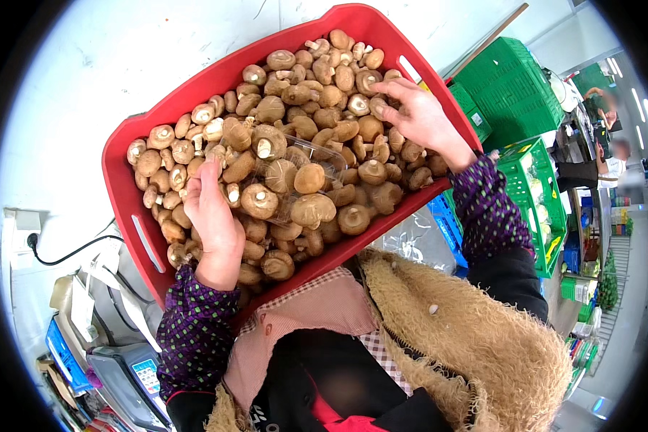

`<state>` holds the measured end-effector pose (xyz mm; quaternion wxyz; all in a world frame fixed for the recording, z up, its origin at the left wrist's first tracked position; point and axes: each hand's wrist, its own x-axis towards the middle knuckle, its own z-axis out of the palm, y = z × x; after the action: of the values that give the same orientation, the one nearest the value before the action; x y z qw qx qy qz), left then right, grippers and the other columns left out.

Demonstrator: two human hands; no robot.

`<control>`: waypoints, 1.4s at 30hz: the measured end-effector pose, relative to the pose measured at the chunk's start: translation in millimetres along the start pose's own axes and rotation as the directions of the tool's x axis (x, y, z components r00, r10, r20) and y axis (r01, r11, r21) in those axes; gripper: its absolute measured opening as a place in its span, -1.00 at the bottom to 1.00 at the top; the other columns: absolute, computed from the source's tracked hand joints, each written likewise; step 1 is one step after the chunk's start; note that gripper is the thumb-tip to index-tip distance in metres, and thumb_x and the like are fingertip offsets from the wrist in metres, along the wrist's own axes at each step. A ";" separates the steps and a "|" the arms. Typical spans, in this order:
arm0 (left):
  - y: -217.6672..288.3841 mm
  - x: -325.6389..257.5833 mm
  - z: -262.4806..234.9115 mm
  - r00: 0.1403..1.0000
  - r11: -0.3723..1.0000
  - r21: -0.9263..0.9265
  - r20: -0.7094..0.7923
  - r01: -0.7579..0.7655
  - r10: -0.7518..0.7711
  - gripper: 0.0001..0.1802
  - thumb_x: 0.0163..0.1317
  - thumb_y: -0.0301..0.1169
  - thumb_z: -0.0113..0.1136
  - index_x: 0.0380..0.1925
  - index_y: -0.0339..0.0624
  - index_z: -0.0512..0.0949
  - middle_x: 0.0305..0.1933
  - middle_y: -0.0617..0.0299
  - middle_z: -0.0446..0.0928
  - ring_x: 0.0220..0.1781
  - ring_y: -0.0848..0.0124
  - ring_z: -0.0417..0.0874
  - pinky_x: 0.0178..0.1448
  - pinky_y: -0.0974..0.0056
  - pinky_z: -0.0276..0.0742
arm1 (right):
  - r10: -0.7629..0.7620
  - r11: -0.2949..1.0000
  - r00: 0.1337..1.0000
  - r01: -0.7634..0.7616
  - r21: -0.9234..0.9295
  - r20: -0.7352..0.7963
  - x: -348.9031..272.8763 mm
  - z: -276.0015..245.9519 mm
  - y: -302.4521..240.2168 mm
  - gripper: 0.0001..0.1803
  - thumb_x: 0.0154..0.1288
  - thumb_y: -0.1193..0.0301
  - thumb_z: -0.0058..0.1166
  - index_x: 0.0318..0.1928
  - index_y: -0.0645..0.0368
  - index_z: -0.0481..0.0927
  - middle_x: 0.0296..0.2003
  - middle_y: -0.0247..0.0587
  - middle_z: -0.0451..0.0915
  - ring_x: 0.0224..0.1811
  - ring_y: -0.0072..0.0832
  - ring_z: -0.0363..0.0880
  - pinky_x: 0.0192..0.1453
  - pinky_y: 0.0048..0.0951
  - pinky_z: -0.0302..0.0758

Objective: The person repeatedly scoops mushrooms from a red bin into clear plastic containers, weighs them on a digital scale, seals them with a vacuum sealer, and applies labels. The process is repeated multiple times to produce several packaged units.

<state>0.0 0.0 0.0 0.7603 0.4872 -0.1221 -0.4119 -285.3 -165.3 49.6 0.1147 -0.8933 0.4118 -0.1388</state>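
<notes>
A large red crate is filled with brown shiitake mushrooms, some cap up, others showing their stems. Among them, near the middle, lies a clear plastic punnet with several mushrooms in it. My left hand is over the crate's left part, its fingers closed around a mushroom at the punnet's left; the fingertips partly hide it. At the far right of the pile, my right hand has thumb and fingers closed on another mushroom.
Green crates are stacked beyond the right side; a lower green crate holds pale produce. A device with a screen stands at lower left, below a black cable. Other people are far off at right.
</notes>
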 end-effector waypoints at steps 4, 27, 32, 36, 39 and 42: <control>20.5 11.6 2.4 0.999 0.998 0.047 0.013 -0.033 0.032 -0.82 0.30 -0.36 0.23 -0.22 -0.23 0.54 -0.15 0.27 0.58 -0.10 0.56 0.53 0.09 0.41 0.43 | -0.127 0.933 0.992 0.124 -0.338 0.012 8.1 40.6 2.7 -0.62 0.11 0.46 0.16 0.00 0.05 0.59 -0.13 -0.05 0.56 -0.05 -0.10 0.57 0.01 -0.20 0.54; -0.6 -0.3 4.5 0.999 0.999 0.055 -0.047 -0.001 0.003 -0.75 0.26 -0.33 0.27 -0.19 -0.26 0.52 -0.18 0.29 0.55 -0.11 0.56 0.49 0.08 0.42 0.38 | -0.165 0.986 0.980 0.166 -0.001 -0.108 75.9 40.5 -18.7 -0.66 0.18 0.47 0.13 0.00 0.20 0.59 -0.10 -0.12 0.63 -0.15 -0.36 0.65 -0.07 -0.33 0.59; -0.3 -1.3 1.0 0.999 0.998 0.055 -0.039 -0.003 0.006 -0.75 0.26 -0.33 0.27 -0.18 -0.26 0.52 -0.18 0.30 0.54 -0.12 0.56 0.50 0.08 0.43 0.39 | -0.090 0.995 0.992 0.094 0.041 -0.085 90.7 50.1 -23.1 -0.72 0.18 0.44 0.15 -0.08 0.23 0.61 -0.24 -0.16 0.65 -0.23 -0.38 0.64 -0.11 -0.35 0.58; -0.5 -1.0 1.0 0.999 1.000 0.021 -0.036 -0.015 0.015 -0.74 0.28 -0.33 0.25 -0.17 -0.29 0.52 -0.19 0.30 0.55 -0.13 0.57 0.50 0.05 0.46 0.39 | -0.047 0.910 0.984 0.114 0.399 -0.173 62.1 -2.3 -63.8 -0.79 0.16 0.48 0.24 -0.17 0.26 0.65 -0.38 -0.34 0.61 -0.33 -0.67 0.55 -0.21 -0.56 0.52; -0.5 -3.1 -0.3 0.998 0.998 0.045 -0.050 -0.033 0.035 -0.71 0.28 -0.32 0.26 -0.15 -0.31 0.52 -0.19 0.28 0.56 -0.13 0.57 0.50 0.05 0.45 0.40 | -0.559 0.746 0.782 0.620 0.244 -0.276 39.7 -2.0 -117.9 -0.81 0.07 0.51 0.26 -0.24 0.11 0.65 -0.33 -0.30 0.59 -0.31 -0.44 0.58 -0.24 -0.47 0.54; -1.4 -2.2 0.4 0.998 0.999 0.034 -0.066 -0.010 0.013 -0.70 0.28 -0.31 0.27 -0.14 -0.32 0.52 -0.17 0.26 0.57 -0.12 0.55 0.52 0.06 0.44 0.41 | -0.736 0.645 0.664 0.747 0.158 -0.132 14.9 12.2 -131.4 -0.79 -0.02 0.51 0.21 -0.30 0.05 0.59 -0.27 -0.33 0.56 -0.24 -0.38 0.59 -0.19 -0.38 0.57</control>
<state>-2.4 1.1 -0.5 0.7580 0.5127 -0.1064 -0.3889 -179.4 -92.3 82.4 0.1249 -0.9631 -0.0028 -0.2385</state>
